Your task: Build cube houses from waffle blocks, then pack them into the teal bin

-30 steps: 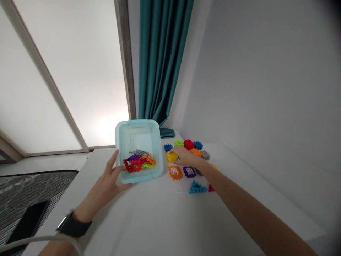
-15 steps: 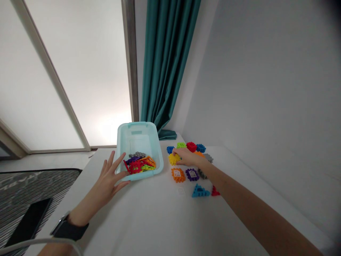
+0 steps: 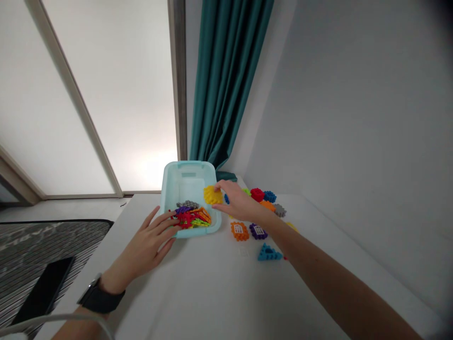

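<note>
A bright yellow toothed plastic block [image 3: 212, 195] is pinched in the R hand [image 3: 236, 202], held above the inside of the pale aqua plastic bin [image 3: 187, 165], apparently clear of the pieces in it. It should be light and stiff, w/ knobbly interlocking edges that give the fingers good purchase; its rim is the best place to take hold. The R grip is closed on the block's right edge, thumb and fingers together, though from this angle I can't be sure how firm it is. The R arm reaches in from lower right, nearly straight.

The L hand [image 3: 148, 248] is open, fingers spread across the bin's near rim, tips at the heap of red, orange, purple, grey and green interlocking pieces [image 3: 191, 217]. A black wristwatch [image 3: 101, 296] sits on the L wrist.

The bin stands on a white counter [image 3: 212, 293], w/ an orange square tile [image 3: 239, 231], a purple tile [image 3: 258, 231] and a blue triangular block [image 3: 269, 253] to its right.
</note>
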`<state>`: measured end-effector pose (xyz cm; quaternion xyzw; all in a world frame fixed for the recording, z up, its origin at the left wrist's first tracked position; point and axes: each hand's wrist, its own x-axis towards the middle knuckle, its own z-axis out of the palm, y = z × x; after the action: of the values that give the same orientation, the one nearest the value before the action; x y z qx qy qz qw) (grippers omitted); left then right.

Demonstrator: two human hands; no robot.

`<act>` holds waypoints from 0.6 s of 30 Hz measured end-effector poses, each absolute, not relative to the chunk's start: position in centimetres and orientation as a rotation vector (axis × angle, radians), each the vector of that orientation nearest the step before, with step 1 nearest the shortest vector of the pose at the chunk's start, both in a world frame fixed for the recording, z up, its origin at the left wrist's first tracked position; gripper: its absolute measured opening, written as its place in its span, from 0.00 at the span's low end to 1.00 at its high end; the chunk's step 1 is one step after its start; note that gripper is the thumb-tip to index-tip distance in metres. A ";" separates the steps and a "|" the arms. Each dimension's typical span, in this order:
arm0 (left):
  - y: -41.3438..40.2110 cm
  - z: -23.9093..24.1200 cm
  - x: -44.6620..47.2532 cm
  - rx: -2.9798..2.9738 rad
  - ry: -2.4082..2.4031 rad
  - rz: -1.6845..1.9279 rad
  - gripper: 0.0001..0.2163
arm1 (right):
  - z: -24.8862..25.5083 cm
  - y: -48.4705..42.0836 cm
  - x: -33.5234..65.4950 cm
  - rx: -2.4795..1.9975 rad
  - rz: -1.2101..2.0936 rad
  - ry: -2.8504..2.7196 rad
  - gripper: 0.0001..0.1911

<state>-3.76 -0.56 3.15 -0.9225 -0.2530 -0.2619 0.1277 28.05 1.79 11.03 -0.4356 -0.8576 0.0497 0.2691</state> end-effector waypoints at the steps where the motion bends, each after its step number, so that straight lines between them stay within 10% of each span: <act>1: -0.6 3.1 -3.6 -2.686 -0.730 -0.766 0.14 | 10.9 2.2 27.0 -1.136 0.085 -2.344 0.16; 18: -0.5 1.9 -1.9 -2.586 -0.663 -0.941 0.08 | 6.3 2.0 39.8 -1.722 -0.001 -2.273 0.13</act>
<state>-1.94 -0.51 1.94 -0.9026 -0.2313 -0.3284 0.1547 39.85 2.05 6.27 -0.5976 -0.7886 -0.0004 0.1445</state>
